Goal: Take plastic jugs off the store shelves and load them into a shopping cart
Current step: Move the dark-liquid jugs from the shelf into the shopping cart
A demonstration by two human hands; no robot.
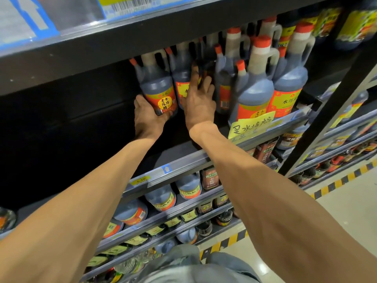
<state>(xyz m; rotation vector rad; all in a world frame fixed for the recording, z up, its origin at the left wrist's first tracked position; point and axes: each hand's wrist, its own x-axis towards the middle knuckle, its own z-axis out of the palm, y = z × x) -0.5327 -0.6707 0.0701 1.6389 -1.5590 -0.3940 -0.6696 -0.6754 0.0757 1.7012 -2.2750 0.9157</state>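
Dark vinegar jugs with red caps and orange-red labels stand on a black shelf (183, 160) at chest height. My left hand (148, 115) cups the bottom of the leftmost jug (157, 86), thumb and fingers curled round its base. My right hand (199, 101) reaches between jugs, fingers spread flat against the side of the second jug (181, 82). Further right stand more jugs, the nearest large one (255, 88) at the shelf front. No shopping cart is in view.
The shelf left of the held jug is dark and bare. A yellow handwritten sign (251, 125) hangs on the shelf rail. Lower shelves hold more bottles (161, 198). A black upright post (334, 99) stands at right; the floor has yellow-black tape (336, 183).
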